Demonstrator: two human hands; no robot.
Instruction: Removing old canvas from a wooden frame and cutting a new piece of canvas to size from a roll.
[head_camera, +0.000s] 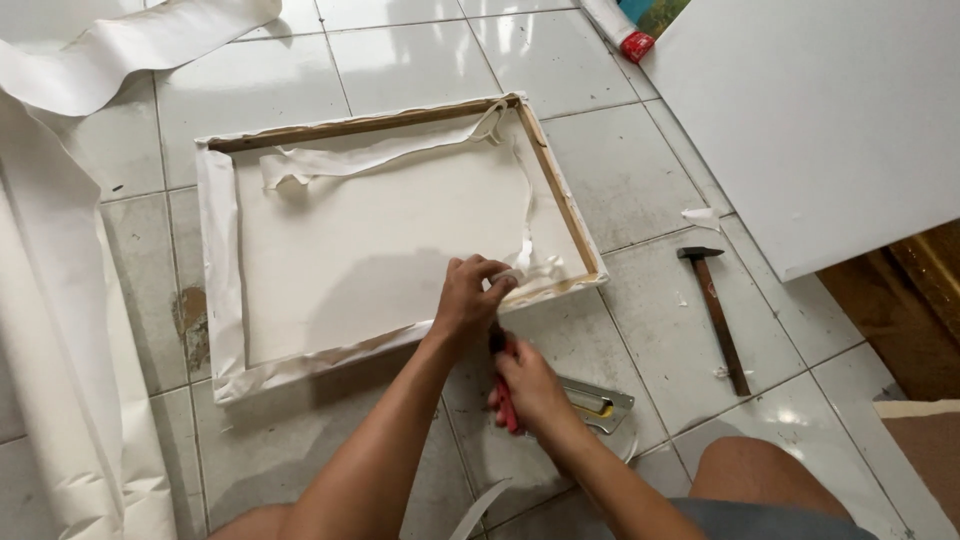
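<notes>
The floor (420, 50) is laid with glossy white tiles set in grey grout lines, and daylight gleams off them brightest at the top centre of the frame. One tile at the left centre carries a brown worn patch (190, 312), and small dark specks dot the tiles near it. A wide roll of white sheeting (50, 330) runs down the left edge and curls across the upper left corner. A large white panel (830, 120) fills the upper right. Brown wooden flooring (905, 300) shows at the right edge below it.
</notes>
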